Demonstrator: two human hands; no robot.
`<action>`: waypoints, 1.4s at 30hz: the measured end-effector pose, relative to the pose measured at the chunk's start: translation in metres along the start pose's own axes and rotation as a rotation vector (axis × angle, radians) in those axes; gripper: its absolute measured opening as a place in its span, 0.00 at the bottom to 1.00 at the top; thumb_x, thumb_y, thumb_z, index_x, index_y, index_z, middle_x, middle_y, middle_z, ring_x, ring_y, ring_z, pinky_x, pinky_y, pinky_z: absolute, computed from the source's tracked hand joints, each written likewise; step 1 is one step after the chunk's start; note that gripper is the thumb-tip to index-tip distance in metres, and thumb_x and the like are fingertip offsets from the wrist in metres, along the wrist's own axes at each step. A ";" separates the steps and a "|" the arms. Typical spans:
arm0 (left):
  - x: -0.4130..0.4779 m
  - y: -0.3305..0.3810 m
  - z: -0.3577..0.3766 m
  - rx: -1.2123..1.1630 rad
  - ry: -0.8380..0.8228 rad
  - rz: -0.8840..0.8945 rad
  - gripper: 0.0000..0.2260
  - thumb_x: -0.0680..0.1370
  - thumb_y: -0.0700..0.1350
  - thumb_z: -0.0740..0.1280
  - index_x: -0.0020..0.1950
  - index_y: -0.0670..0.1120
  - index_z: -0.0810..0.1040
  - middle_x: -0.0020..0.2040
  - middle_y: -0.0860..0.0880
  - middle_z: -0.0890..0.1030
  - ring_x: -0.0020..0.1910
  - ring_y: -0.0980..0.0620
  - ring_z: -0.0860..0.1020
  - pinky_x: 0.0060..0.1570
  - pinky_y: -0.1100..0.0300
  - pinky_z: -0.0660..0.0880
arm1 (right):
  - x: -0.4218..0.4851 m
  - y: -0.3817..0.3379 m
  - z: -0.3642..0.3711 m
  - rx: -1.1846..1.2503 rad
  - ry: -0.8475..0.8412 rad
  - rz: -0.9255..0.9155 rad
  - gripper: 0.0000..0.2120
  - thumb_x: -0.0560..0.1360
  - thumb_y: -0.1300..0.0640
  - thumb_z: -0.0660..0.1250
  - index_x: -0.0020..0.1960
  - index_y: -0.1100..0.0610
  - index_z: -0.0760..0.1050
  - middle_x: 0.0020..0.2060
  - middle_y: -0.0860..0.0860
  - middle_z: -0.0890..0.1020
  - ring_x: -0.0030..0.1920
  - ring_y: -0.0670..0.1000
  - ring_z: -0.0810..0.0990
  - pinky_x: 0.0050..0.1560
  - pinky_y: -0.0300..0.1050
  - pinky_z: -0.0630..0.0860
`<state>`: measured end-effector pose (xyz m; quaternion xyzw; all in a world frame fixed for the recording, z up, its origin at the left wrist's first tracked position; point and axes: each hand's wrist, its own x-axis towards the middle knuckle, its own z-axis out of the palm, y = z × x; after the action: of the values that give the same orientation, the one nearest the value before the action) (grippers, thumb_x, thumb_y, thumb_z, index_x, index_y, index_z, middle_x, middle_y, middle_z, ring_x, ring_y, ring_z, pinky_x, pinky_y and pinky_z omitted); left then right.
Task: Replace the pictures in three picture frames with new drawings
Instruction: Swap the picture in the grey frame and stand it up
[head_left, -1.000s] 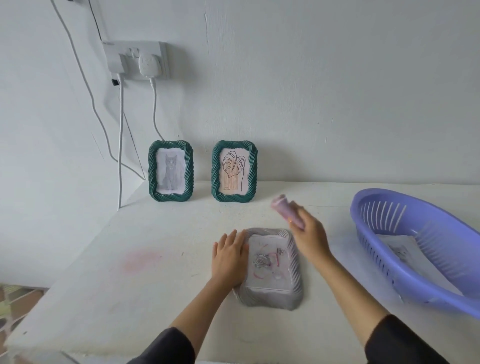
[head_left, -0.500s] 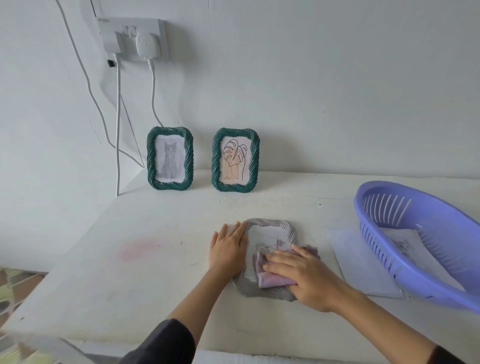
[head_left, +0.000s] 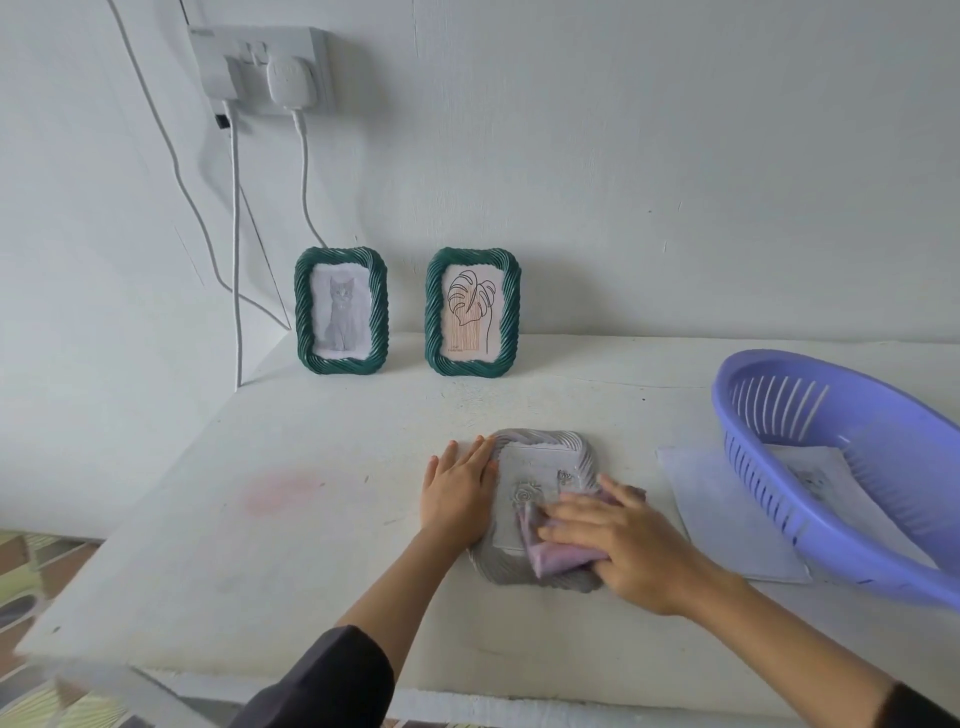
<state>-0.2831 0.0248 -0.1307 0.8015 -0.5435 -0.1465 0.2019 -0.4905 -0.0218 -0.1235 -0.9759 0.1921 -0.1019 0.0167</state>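
A grey twisted-rim picture frame (head_left: 537, 457) lies flat on the white table (head_left: 311, 519), showing a drawing with rose shapes. My left hand (head_left: 460, 491) rests flat against the frame's left edge, fingers spread. My right hand (head_left: 618, 540) presses a folded lilac cloth (head_left: 550, 551) onto the frame's lower right glass. Two green frames stand against the wall: one with a cat drawing (head_left: 341, 312), one with a leaf drawing (head_left: 471, 312).
A purple slotted basket (head_left: 831, 467) sits at the right with a paper sheet inside. Another sheet (head_left: 727, 514) lies partly under it. White cables (head_left: 236, 234) hang from a wall socket (head_left: 260, 67) at back left. The table's front edge is near.
My right hand came down from above the frame with the rolled cloth and now presses it flat on the glass, sliding slightly. My left hand stayed at the frame's edge.
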 end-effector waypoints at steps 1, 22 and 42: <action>0.000 0.000 0.000 0.002 -0.002 0.002 0.20 0.82 0.51 0.48 0.75 0.56 0.55 0.76 0.56 0.58 0.77 0.50 0.51 0.75 0.53 0.46 | 0.002 0.007 -0.005 -0.074 -0.003 0.027 0.27 0.62 0.56 0.53 0.57 0.43 0.77 0.56 0.42 0.81 0.59 0.43 0.79 0.71 0.49 0.58; 0.000 -0.001 0.002 0.014 0.005 0.002 0.20 0.82 0.51 0.47 0.75 0.56 0.55 0.76 0.55 0.59 0.77 0.50 0.51 0.75 0.53 0.46 | 0.062 0.033 -0.009 0.080 -0.002 0.375 0.27 0.75 0.68 0.56 0.70 0.47 0.66 0.73 0.45 0.64 0.74 0.48 0.58 0.75 0.49 0.43; 0.004 0.002 -0.001 -0.055 -0.008 -0.028 0.20 0.82 0.49 0.47 0.75 0.54 0.58 0.76 0.54 0.60 0.77 0.48 0.52 0.75 0.50 0.46 | 0.057 0.018 -0.009 0.391 -0.027 0.454 0.28 0.74 0.70 0.55 0.70 0.50 0.67 0.72 0.49 0.65 0.74 0.48 0.60 0.74 0.46 0.51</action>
<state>-0.2835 0.0206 -0.1291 0.8025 -0.5288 -0.1674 0.2199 -0.4473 -0.0603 -0.1053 -0.8876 0.3818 -0.1178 0.2294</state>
